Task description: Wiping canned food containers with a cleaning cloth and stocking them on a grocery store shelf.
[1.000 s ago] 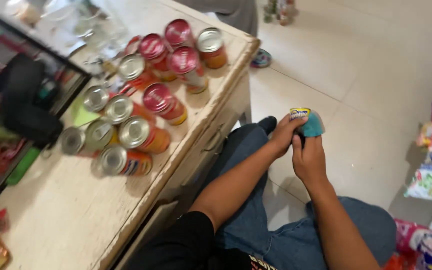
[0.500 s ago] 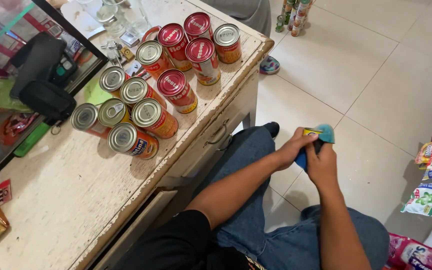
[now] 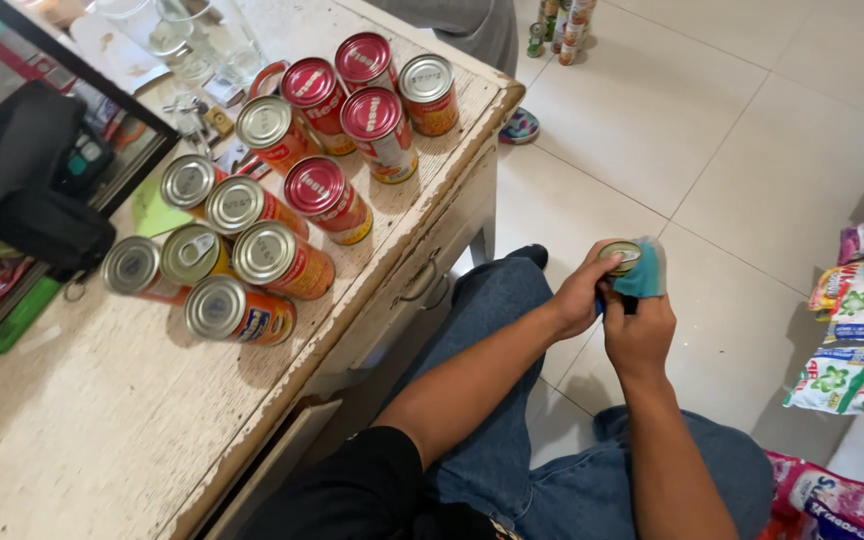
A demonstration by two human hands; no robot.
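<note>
Gripping a small can (image 3: 620, 257), the left hand (image 3: 577, 297) steadied it while the right hand (image 3: 639, 333) clasped a blue cloth (image 3: 644, 276) against it, well right of the worktop (image 3: 82, 440).

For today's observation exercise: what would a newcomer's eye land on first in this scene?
First, the cluster of round red and orange tin cans with shiny lids standing on the worn white wooden table at left. Then, above the lap at centre right, the left hand holds a small can against a blue cloth in the right hand.

Tins (image 3: 282, 262) on worn table (image 3: 72, 430)
</note>
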